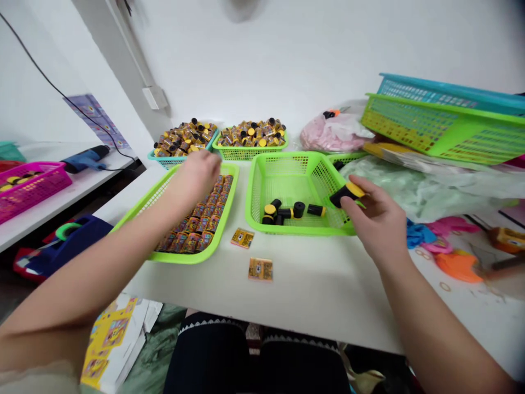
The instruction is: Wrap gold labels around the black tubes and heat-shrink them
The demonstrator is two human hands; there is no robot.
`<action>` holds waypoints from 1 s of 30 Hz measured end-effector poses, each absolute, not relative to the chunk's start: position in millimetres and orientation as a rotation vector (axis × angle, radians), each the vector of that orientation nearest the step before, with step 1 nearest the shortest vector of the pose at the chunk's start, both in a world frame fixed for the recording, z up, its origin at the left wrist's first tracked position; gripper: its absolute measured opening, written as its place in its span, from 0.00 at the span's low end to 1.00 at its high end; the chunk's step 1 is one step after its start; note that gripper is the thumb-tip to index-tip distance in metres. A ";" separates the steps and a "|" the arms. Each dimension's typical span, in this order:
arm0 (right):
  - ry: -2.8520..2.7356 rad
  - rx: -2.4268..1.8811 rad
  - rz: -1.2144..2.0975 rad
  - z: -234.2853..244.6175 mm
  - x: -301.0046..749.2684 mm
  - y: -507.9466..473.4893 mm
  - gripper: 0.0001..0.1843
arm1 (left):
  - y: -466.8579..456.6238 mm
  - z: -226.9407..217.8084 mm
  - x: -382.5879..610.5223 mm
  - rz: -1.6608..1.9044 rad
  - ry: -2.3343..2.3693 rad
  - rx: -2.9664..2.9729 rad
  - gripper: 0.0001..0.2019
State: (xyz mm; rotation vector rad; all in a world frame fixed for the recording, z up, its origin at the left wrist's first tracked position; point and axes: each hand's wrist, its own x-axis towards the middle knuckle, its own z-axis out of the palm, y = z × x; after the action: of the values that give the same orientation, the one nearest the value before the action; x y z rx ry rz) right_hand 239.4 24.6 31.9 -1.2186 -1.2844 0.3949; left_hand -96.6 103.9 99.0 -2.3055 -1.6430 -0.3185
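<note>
My right hand [377, 219] is closed on a small black cylinder with a yellow end [346, 192], at the right rim of a green basket [287, 189]. Inside that basket lie several loose black-and-yellow cylinders [298, 209]. Over the far part of another green basket [209, 253] is my left hand [200, 172], blurred, its fingers curled down; whatever they hold is hidden. Rows of small cylinders with printed wraps [200, 224] fill this left basket, partly covered by my forearm. Two flat printed pieces, one nearer the baskets [242, 238] and one closer to me [260, 269], lie on the white table.
Against the wall stand a blue basket [166, 162] and a green basket [250, 153], both heaped with wrapped cylinders. Stacked baskets [443, 128] and plastic bags [397, 178] crowd the right. A pink basket [36, 191] and a blue power tool [86, 158] sit on the left table.
</note>
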 end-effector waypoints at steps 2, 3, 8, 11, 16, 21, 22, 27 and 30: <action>-1.349 -1.137 0.313 30.2 237.6 21.7 0.22 | 36.3 77.5 -72.0 -0.202 -1.111 -2.572 0.20; -1.387 -1.107 0.268 29.4 236.0 20.1 0.22 | 5.5 61.3 -61.7 -0.121 -0.864 -2.686 0.19; -1.539 -1.107 0.124 26.8 224.6 13.4 0.21 | -66.9 -17.3 -41.3 -0.111 -0.718 -2.626 0.17; -1.597 -1.074 0.134 25.6 219.9 11.7 0.20 | -63.8 -24.6 -42.4 -0.106 -0.658 -2.604 0.20; -1.646 -1.020 0.184 23.5 216.7 10.0 0.19 | -56.9 5.5 -41.3 0.213 -0.814 -2.898 0.28; -1.655 -0.899 0.268 20.5 213.3 8.2 0.20 | -56.4 26.0 -51.4 0.173 -1.365 -3.168 0.29; -1.639 -0.888 0.295 19.8 212.4 7.8 0.20 | -55.4 29.2 -53.0 0.009 -1.419 -3.176 0.29; -1.539 -0.803 0.590 19.8 208.2 5.2 0.17 | -35.6 53.2 -34.8 -1.035 -1.373 -3.245 0.14; -1.501 -0.798 0.748 22.5 207.6 5.0 0.16 | -15.0 57.2 -12.5 -1.325 -1.481 -3.338 0.09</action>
State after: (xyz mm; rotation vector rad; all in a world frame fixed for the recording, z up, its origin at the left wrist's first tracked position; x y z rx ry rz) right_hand 207.6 5.0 22.5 -0.7976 -1.5014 0.7480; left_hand -12.5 -15.0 57.2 -3.3381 -1.4808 -1.3250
